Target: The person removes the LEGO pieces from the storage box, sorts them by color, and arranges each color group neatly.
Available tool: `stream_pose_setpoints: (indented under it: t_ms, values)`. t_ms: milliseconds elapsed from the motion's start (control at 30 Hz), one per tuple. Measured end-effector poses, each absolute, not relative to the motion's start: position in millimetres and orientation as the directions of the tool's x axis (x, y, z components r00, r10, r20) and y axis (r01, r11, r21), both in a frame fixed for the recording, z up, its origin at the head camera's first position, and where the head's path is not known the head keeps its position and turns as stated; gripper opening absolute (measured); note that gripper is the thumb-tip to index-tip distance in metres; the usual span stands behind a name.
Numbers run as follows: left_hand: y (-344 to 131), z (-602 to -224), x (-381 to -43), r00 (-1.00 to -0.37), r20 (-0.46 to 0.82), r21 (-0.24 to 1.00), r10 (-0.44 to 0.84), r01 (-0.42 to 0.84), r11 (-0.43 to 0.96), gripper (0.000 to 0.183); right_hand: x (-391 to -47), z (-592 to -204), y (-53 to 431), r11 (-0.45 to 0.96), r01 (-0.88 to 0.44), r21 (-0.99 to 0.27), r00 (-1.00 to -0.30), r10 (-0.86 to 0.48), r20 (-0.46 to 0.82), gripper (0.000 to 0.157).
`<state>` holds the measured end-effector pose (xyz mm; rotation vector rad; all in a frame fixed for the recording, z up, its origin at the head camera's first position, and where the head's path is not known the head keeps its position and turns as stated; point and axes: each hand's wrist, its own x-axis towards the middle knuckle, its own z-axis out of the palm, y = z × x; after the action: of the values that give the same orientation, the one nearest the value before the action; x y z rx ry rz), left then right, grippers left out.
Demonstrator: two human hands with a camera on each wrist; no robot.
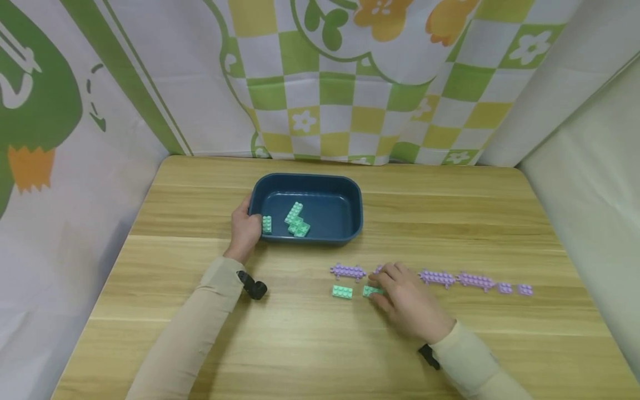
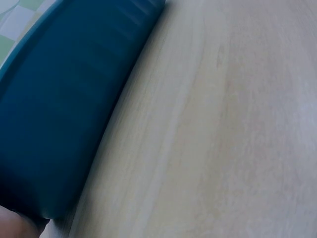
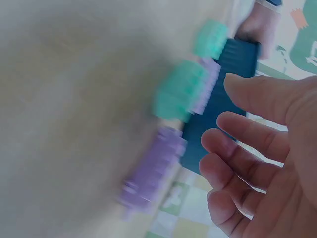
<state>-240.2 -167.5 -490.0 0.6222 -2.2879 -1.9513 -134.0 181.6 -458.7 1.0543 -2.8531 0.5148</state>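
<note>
At the left end of a dark blue plastic tray (image 1: pixel 355 214), my left hand (image 1: pixel 245 228) grips the wall near the front corner. Only a bit of that hand shows in the left wrist view, below the tray's side (image 2: pixel 64 109). Several mint green building bricks (image 1: pixel 295 213) lie inside the tray. My right hand (image 1: pixel 407 300) is over the row of bricks, its loosely bent fingers holding nothing in the right wrist view. Its fingertips are close to a green brick (image 1: pixel 371 291) and partly cover a purple one. Another green brick (image 1: pixel 342 291) lies to the left.
Purple bricks run in a row along the wooden table (image 1: pixel 300 344): a long one (image 1: pixel 348 271) at left, two more to the right of my hand, then two small square ones (image 1: pixel 525 289). A patterned cloth (image 1: pixel 335 122) hangs behind the table's back edge.
</note>
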Motion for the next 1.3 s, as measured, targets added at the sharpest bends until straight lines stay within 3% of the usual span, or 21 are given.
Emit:
stream_pose_setpoints:
  t_ms: [333,600,867,1300]
  values:
    - [-171.3,-486.8,-244.0,-0.911,-0.196,0.96,-0.363,-0.253,0.118,0.071,-195.4,-414.8,154.4,0.663,-0.65,-0.37,-0.757,-0.602,0.252,0.032]
    - [-171.8,-493.9,-240.3,-0.911,-0.207,0.956,-0.358,-0.265,0.123,0.071,-249.8,-412.4,98.1,0.673,-0.654,-0.346,-0.748,-0.645,0.16,0.035]
    - [-168.9,-495.3,-238.4,-0.913,-0.207,0.953,-0.352,-0.269,0.139,0.068,-266.2,-427.8,56.3,0.685,-0.666,-0.296,-0.724,-0.689,0.033,0.037]
    - [-168.0,-490.0,-240.3,-0.912,-0.196,0.955,-0.359,-0.26,0.141,0.068,-278.0,-443.7,28.7,0.691,-0.699,-0.183,-0.684,-0.721,-0.111,0.046]
